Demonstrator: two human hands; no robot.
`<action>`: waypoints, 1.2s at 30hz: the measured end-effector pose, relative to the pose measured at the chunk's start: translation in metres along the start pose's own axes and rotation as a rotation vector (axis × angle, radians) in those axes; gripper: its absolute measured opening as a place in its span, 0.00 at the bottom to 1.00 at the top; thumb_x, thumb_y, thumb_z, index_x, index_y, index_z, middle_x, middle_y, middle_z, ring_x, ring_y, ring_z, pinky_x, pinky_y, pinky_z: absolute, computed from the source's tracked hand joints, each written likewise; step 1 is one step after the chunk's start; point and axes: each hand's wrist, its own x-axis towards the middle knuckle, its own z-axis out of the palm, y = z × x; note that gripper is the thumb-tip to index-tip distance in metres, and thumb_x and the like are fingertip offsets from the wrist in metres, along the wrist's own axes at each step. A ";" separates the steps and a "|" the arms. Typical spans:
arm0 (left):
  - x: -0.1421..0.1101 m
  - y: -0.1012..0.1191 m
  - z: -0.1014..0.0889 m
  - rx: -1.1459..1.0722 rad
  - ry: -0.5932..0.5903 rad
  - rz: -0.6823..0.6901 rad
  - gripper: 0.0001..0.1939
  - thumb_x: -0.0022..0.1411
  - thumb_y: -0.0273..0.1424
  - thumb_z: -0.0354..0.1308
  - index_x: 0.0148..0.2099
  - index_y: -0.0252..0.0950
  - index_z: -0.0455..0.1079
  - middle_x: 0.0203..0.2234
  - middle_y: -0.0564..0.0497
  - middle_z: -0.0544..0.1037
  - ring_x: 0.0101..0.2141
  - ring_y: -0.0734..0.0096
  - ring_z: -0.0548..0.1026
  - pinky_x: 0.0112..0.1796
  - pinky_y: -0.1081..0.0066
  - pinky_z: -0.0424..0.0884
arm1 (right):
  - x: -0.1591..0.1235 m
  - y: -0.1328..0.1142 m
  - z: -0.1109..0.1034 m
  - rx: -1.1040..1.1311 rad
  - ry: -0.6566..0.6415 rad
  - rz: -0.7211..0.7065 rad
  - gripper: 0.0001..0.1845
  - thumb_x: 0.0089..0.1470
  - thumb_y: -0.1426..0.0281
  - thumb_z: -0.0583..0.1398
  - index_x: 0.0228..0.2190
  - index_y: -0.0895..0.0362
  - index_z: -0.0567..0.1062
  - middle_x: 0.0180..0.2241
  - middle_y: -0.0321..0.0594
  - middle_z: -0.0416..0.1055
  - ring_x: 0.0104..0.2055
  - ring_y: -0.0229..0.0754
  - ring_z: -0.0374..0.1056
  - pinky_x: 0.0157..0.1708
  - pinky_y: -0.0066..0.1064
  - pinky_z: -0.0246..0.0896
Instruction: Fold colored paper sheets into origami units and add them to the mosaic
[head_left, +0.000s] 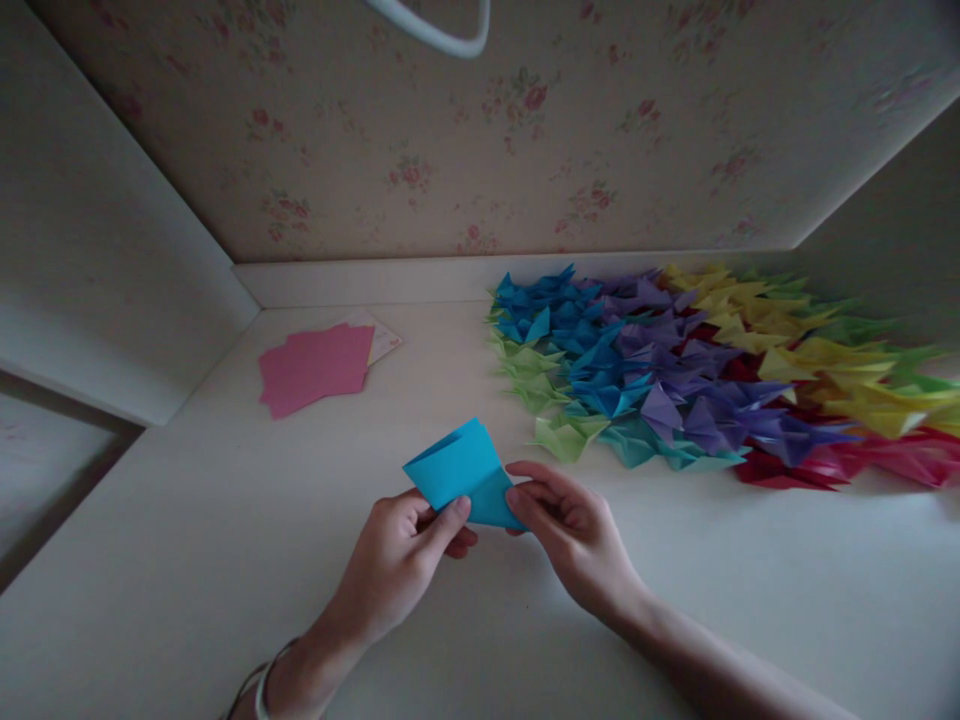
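A partly folded sheet of blue origami paper [474, 478] is held above the white tabletop, with a loose, raised flap at its upper left. My left hand [409, 550] pinches its lower edge, thumb on top and fingers underneath. With thumb and fingertips, my right hand [574, 530] grips the lower right corner. The fingertips behind the paper are partly hidden.
Rows of folded paper figures [660, 370] in blue, purple, yellow, green and red cover the back right of the white table [480, 650]. Pink paper sheets [319, 370] lie at the back left. A floral wall [480, 150] rises behind, and a white cabinet side [97, 220] stands left.
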 end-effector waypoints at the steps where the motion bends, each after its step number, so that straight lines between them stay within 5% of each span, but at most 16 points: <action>1: -0.001 0.001 0.000 0.019 0.003 0.019 0.18 0.63 0.42 0.60 0.28 0.35 0.78 0.24 0.46 0.85 0.26 0.63 0.83 0.29 0.73 0.77 | 0.000 0.000 0.000 0.006 -0.009 0.004 0.16 0.57 0.60 0.65 0.44 0.57 0.76 0.28 0.37 0.77 0.31 0.38 0.71 0.32 0.29 0.70; 8: -0.006 0.000 0.002 0.116 0.030 0.120 0.17 0.64 0.39 0.59 0.27 0.35 0.78 0.22 0.47 0.84 0.25 0.63 0.83 0.28 0.74 0.76 | 0.001 0.002 -0.004 0.023 -0.078 0.026 0.15 0.58 0.62 0.64 0.44 0.57 0.76 0.25 0.32 0.72 0.27 0.34 0.65 0.27 0.24 0.58; 16: -0.007 -0.002 0.006 0.242 -0.035 0.240 0.18 0.68 0.36 0.55 0.30 0.37 0.80 0.23 0.48 0.84 0.24 0.66 0.81 0.27 0.76 0.73 | 0.003 -0.007 0.004 0.018 -0.260 0.100 0.18 0.52 0.65 0.69 0.42 0.57 0.74 0.28 0.35 0.77 0.29 0.37 0.72 0.31 0.27 0.66; 26: -0.007 -0.001 0.005 0.092 -0.011 0.074 0.19 0.65 0.41 0.57 0.27 0.36 0.77 0.22 0.48 0.84 0.24 0.65 0.82 0.26 0.75 0.76 | 0.007 -0.009 -0.002 0.005 -0.212 0.223 0.30 0.48 0.64 0.71 0.51 0.58 0.70 0.24 0.34 0.78 0.24 0.37 0.74 0.27 0.28 0.71; 36: 0.004 0.000 -0.003 -0.198 0.125 -0.059 0.17 0.61 0.41 0.63 0.29 0.32 0.78 0.22 0.47 0.83 0.24 0.67 0.81 0.26 0.73 0.77 | 0.008 -0.014 -0.005 0.011 -0.117 0.207 0.26 0.48 0.59 0.70 0.44 0.60 0.72 0.22 0.35 0.78 0.23 0.39 0.75 0.26 0.28 0.72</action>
